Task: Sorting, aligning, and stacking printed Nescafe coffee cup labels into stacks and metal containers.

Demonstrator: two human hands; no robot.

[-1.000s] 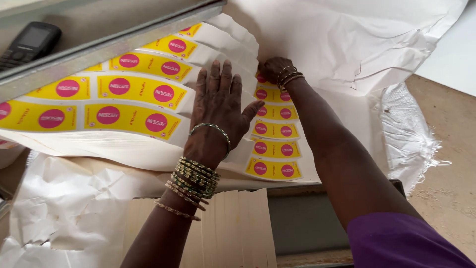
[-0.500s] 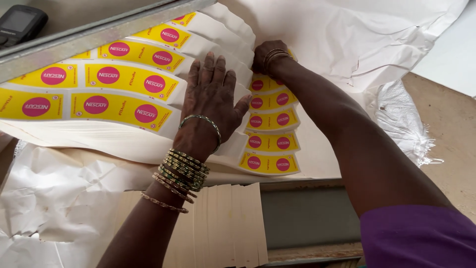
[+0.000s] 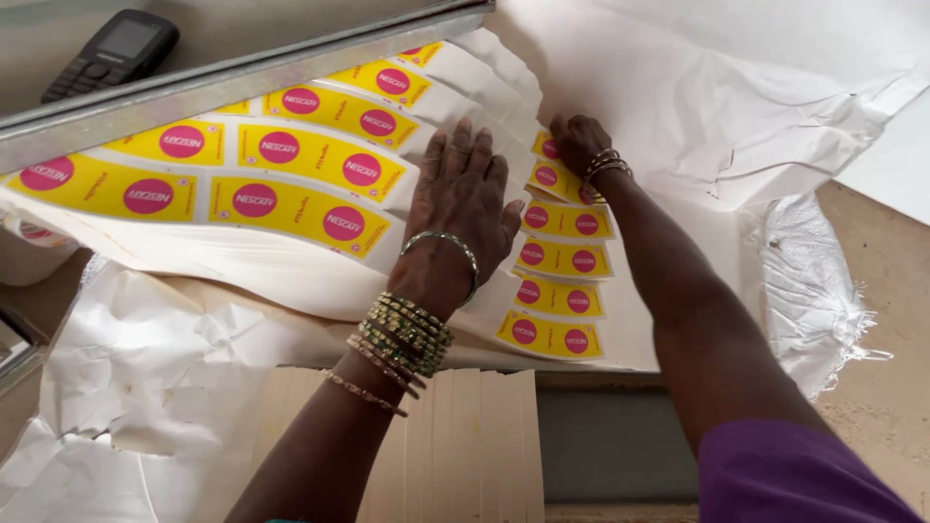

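Note:
A thick stack of white printed sheets [image 3: 291, 261] with yellow labels and pink circles lies fanned across the surface. My left hand [image 3: 463, 208] presses flat on the stack with fingers spread; bangles ring its wrist. My right hand [image 3: 578, 145] reaches past it and rests its fingers on the far end of a column of yellow labels [image 3: 560, 281] at the stack's right side. Whether it pinches a sheet edge there, I cannot tell.
A grey metal bar [image 3: 242, 73] crosses above the stack, with a black phone [image 3: 111, 53] behind it. Crumpled white paper [image 3: 145, 387] lies at the left and a large white sheet [image 3: 756, 87] at the far right. A pile of plain cream strips [image 3: 475, 446] sits near me.
The view has drifted slightly, so the stack sits a little lower in frame. Both hands keep nearly the same places on the sheets; the left stays flat.

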